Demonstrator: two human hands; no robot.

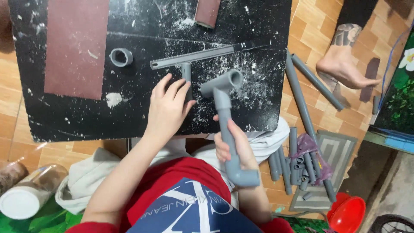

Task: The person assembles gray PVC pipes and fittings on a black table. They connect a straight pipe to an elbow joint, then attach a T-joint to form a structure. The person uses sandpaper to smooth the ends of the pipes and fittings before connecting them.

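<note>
My right hand grips a grey plastic pipe assembly, a straight tube with a tee fitting at its far end and an elbow at its near end, held above the near edge of a black board. My left hand rests flat on the board with fingers spread, touching a short grey pipe piece. Just beyond that piece lies a grey hacksaw blade. A grey ring-shaped coupling sits to the left.
A sheet of red-brown sandpaper lies on the board's left, a sandpaper roll at the top. Long grey pipes and several short offcuts lie on the tiled floor at right, near another person's foot. A red bowl and a jar stand nearby.
</note>
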